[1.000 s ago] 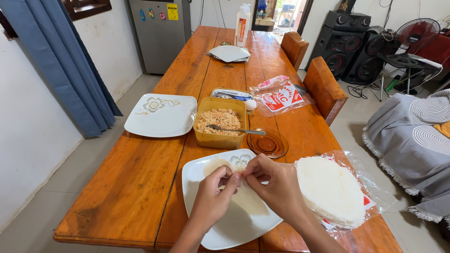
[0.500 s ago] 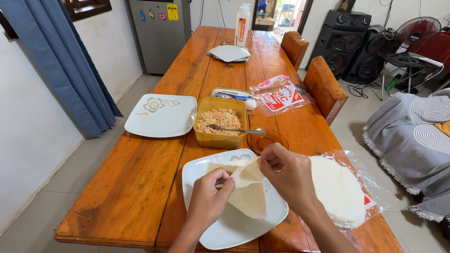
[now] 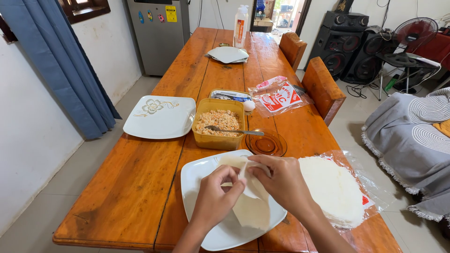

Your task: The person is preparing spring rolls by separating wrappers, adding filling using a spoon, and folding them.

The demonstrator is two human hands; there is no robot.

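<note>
I see both hands, left (image 3: 216, 197) and right (image 3: 276, 180), pinching the wrapper (image 3: 251, 206) over the plate (image 3: 206, 234); the wrapper hangs toward 6 o'clock.

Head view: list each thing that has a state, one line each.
Wrapper sheet: partly lifted, pinched by both hands.
Left hand: pinching the sheet.
Right hand: pinching the sheet.
Yellow tub: open, filled, spoon resting in it.
Wrapper stack: on opened plastic.
Flowered plate: bare.
</note>
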